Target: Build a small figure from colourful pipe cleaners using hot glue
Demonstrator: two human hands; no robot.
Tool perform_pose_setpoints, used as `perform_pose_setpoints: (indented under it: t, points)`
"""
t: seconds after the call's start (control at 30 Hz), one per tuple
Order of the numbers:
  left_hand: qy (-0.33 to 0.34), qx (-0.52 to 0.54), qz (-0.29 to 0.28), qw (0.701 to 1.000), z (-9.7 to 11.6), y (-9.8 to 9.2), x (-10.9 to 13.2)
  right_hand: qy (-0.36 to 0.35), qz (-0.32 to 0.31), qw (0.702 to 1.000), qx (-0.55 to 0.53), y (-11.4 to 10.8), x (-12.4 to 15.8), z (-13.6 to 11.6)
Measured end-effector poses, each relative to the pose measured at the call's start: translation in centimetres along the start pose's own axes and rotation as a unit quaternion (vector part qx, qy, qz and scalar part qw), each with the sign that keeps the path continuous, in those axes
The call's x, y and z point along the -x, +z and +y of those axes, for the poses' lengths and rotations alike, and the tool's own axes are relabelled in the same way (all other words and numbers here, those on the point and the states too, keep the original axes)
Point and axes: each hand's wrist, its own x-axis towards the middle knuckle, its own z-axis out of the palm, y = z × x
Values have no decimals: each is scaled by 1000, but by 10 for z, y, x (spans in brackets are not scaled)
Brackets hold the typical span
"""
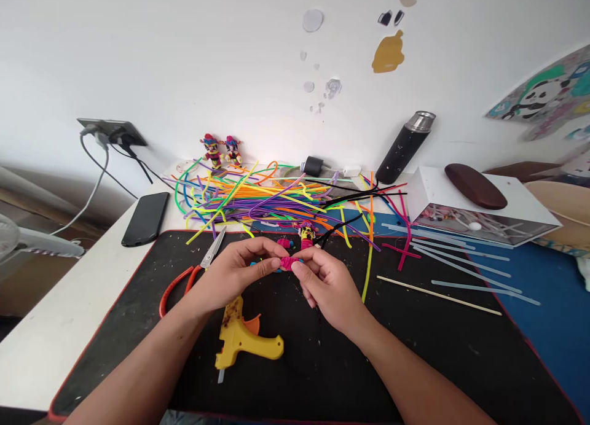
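Between the fingertips of my left hand (249, 265) and my right hand (325, 277) is a small magenta wound pipe-cleaner piece (289, 263). Both hands are closed in a pinch on it, one at each end. Bits of blue show beside it, partly covered by my fingers. Just beyond lies another small magenta piece with a blue end (284, 244). A pipe-cleaner figure with a yellow and black face (306, 233) lies behind my right fingers. Orange-handled scissors (213, 248) are by my left hand, partly hidden. Below it rests a yellow glue gun (251, 342).
A heap of coloured pipe cleaners (258, 194) spreads along the wall, with two finished figures (221, 150) behind it. A phone (145, 218) lies at left. To the right are glue sticks (470, 262), a wooden stick (437, 295), a black flask (405, 147) and a white box (520, 207).
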Motion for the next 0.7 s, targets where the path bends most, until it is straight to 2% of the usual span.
perform_pose_setpoints:
  t: [0.33,0.7]
  points:
    - [-13,-11,-29,999,4,-2,-1,-11,-11,999,36,-1,1,1]
    - [-13,-121,-19,992,6,-2,1,-27,-10,993,114,-1,1,5]
